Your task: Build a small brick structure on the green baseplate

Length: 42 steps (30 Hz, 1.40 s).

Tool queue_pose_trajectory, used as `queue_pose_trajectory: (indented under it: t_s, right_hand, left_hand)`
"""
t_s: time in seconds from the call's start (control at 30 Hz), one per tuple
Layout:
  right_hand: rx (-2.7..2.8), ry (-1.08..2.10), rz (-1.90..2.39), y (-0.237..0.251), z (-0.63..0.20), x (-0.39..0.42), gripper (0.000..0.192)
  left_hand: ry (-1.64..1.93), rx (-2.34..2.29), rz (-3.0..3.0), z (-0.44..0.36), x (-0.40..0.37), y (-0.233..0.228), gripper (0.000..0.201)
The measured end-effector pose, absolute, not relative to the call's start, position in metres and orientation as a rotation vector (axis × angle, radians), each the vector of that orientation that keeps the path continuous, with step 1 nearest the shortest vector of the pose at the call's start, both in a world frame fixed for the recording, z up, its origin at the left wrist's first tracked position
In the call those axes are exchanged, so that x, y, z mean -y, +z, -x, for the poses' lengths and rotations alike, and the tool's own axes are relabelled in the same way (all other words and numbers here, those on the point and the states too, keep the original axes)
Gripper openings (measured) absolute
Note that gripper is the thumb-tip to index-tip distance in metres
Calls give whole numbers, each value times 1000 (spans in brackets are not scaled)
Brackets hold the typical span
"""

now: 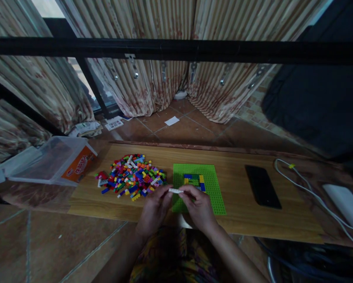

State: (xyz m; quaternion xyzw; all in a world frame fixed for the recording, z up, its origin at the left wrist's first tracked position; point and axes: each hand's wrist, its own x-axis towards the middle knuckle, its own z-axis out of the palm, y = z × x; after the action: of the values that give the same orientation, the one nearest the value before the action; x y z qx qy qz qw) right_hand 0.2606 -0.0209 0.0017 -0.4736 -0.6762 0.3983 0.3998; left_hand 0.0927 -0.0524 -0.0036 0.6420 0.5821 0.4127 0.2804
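Note:
Between my two hands I hold a long white toy brick point(175, 191) level above the near left part of a green baseplate point(214, 192). My left hand point(156, 206) pinches its left end. The fingers of my right hand point(198, 202) close on the right end. On the baseplate stands a frame of blue and yellow bricks point(202, 182), its near left part hidden behind my hands. To the left lies a heap of loose bricks point(138, 175) in many colours, close to my left fingers.
A clear plastic box point(51, 157) with an orange label stands at the left end of the wooden board point(235, 220). A black phone point(263, 186) lies right of the baseplate. Further right are a white power bank point(345, 206) and a white cable point(311, 194). A dark rail point(170, 49) crosses beyond.

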Motion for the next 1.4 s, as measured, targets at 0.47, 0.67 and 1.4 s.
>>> queue_pose_trajectory:
  t_s: [0.47,0.67,1.4]
  right_hand:
    - [2063,638,1303,-5,-331,-19,15]
    - [2327,465,1373,-4,-324,-51,17]
    - [1698,779,1622,-25,-336,-43,22]
  left_hand:
    - [897,-1681,-1968,-141,15,-24,24]
    - [897,-1709,-2059,-140,1,-28,30]
    - [455,-1841,-2341,-159,6,-25,37]
